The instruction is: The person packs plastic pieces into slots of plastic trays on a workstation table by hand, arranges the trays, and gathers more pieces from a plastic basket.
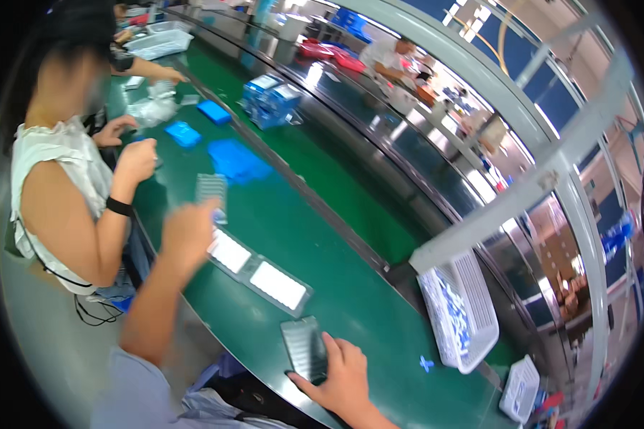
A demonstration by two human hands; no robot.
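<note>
My right hand (347, 379) grips a dark, flat rectangular panel (304, 349) by its near right edge, thumb and fingers on opposite sides, over the green table (350, 286). Further left, my left hand (187, 232) is smeared by motion, its fingers beside a grey ribbed panel (211, 187). A spot of blue shows at those fingertips; whether they hold anything is unclear. Between my hands lie two joined grey frames with bright white faces, a left one (229, 252) and a right one (277, 286).
A co-worker (71, 193) works at the left edge. Blue sheeting (236, 161), blue packets (184, 134) and clear plastic bags (154, 107) lie farther along. A white basket (483, 314) of blue-and-white pieces stands right, near a small blue cross-shaped piece (426, 363) and a grey post (494, 204).
</note>
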